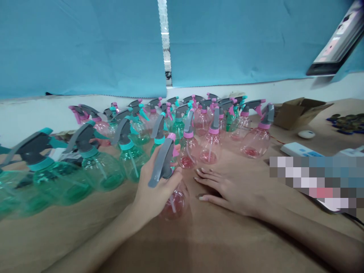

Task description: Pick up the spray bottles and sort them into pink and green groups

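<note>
My left hand (153,185) is wrapped round the neck of a clear pink spray bottle (178,203) with a grey and pink trigger head. The bottle is upright at the near middle of the table, and my fingers partly hide its neck. To its right, my right hand (224,189) lies palm down on the tabletop (222,242), fingers stretched out and holding nothing. Just beyond the hands stand pink spray bottles (209,149). Green spray bottles (104,170) with teal collars line the left side.
Many more pink and green spray bottles crowd the back by the wall. On the right are an open cardboard box (295,113), a white mouse (306,134), a white power strip (301,149), a heap of small dark pieces (348,123) and a blurred-out device (321,184).
</note>
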{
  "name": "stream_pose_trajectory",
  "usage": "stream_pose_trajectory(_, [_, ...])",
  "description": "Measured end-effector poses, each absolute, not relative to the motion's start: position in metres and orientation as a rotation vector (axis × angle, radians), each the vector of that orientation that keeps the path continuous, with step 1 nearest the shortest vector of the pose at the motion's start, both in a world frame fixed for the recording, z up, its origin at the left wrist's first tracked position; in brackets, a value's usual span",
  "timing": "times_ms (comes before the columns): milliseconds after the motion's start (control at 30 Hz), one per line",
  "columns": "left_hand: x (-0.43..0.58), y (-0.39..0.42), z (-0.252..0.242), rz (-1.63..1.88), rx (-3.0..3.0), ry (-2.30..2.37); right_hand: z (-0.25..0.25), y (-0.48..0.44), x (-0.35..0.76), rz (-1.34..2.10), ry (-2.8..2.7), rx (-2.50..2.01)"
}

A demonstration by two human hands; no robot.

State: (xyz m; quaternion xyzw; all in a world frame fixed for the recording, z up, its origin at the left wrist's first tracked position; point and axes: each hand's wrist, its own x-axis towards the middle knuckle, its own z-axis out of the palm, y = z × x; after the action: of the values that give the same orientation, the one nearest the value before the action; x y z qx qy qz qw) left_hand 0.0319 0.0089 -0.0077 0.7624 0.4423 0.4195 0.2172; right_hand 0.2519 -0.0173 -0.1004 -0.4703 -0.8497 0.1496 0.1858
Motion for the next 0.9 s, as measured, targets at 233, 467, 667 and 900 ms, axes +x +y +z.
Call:
stream_pose_trajectory(233, [0.0305, 0.0082, -0.0106, 1.144, 2.133, 1.268, -0.0973, -0.0190, 0.2503, 0.424, -2.379, -1.325])
stream_pose_trajectory(467, [0.0288, 0.0092, -0.0131, 1.148, 2.178, 1.286, -0.1000, -0.0175, 0.2517, 0.422, -2.391, -1.316])
stream_pose_trajectory(667, [0.0285, 0.0091, -0.0130, 1.155, 2.183, 1.282, -0.1007, -0.0171, 0.2516, 0.388, -2.413, -1.335])
stream_pose_trajectory(900, [0.0280, 0.0088, -0.0141, 1.147, 2.176, 1.277, -0.0989, -0.0180, 0.2508, 0.380, -2.430, -1.351])
